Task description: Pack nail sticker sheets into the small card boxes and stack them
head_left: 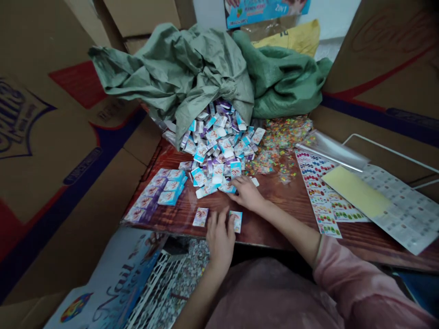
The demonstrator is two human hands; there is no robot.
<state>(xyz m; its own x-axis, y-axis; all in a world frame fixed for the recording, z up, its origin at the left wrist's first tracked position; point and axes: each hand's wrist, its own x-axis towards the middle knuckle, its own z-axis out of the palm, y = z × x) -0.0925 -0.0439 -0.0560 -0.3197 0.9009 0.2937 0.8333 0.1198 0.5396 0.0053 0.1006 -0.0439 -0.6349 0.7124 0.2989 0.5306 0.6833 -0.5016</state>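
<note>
Head view, two bare hands over a dark red table [284, 201]. Left hand [219, 237]: fingers extended, slightly apart, nothing visibly gripped. It sits between two small boxes near the table's front edge: a purple-print box [200, 217] just beside the fingers, and a blue-edged box [238, 222] partly covered by the hand; contact with that one unclear. Right hand [248, 194]: fingers bent down at the near edge of the box pile [219, 151], over a blue-and-white box [227, 187]; fingertips partly hidden, can't tell if they grip it or only touch. Pile spills from a grey-green sack [219, 68]; its upper part is hidden under the sack, boxes overlap, count not readable. Left of the pile, neat rows of boxes [151, 196], purple ones beside blue ones, small print illegible. Right of the pile, clear packets with colourful bits [281, 141], contents too small to make out. Farther right, sticker sheets [317, 192], partly under a yellow sheet [356, 189] and a clear film roll [332, 148]. Large cartons [68, 151] cut off by the frame. Below the table, a white crate [157, 288] is partly hidden by the left forearm; right upper arm cropped.
</note>
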